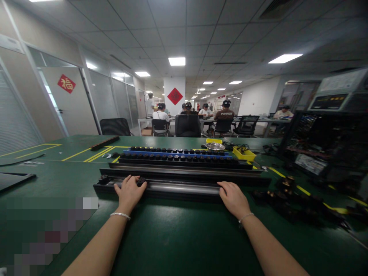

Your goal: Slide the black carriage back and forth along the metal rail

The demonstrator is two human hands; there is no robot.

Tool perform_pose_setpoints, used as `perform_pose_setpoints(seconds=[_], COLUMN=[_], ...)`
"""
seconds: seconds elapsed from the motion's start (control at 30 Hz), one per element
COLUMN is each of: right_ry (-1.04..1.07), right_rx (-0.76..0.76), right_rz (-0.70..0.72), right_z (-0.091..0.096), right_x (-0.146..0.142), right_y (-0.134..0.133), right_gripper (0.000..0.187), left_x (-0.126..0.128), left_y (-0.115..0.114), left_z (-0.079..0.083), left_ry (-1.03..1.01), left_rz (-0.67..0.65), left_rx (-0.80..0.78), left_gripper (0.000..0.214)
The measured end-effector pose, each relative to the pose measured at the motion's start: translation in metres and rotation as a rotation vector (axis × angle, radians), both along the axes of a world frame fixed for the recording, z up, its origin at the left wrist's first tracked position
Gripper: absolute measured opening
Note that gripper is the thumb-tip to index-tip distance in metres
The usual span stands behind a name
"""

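A long black channel [184, 196] with a shiny metal strip along its inside lies across the green table in front of me. My left hand [128, 193] is over its left part, fingers curled down, with a small black part [140, 181] between thumb and forefinger. Left of that hand, another small black part [104, 179] sits at the channel's end. My right hand [233, 197] grips the channel's right part, its fingers bent over the edge and the fingertips partly hidden. A second, similar channel [186, 171] lies just behind.
Behind the channels stand rows of small black parts [178, 157] with a blue strip [184, 153]. A yellow bin [244, 154] and a metal dish [215, 146] are at the back right. Dark parts [287, 186] lie to the right, beside a rack of equipment [310, 142]. People sit farther off.
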State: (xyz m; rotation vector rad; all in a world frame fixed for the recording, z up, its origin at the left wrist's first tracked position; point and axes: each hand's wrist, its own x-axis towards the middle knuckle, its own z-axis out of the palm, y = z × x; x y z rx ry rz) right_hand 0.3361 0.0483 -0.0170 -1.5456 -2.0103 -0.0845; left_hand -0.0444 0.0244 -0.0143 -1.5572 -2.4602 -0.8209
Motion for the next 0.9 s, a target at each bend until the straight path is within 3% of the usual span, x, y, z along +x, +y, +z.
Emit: perform_pose_setpoints(seconds=[0.3,0.9], right_ry=[-0.015,-0.025], right_rx=[-0.032,-0.041], right_rz=[-0.006,-0.012], right_z=[0.0014,0.0009], right_x=[-0.0006,-0.0009], right_y=[-0.001,0.0004], right_gripper=[0.039,0.04], left_x=[0.0069,0.0049], left_y=[-0.0015,-0.0013], left_z=[0.003,-0.0006], left_ry=[0.018,0.04], left_rz=[-0.078,-0.125], left_rx=[0.033,0.039], left_gripper=[0.028,0.036])
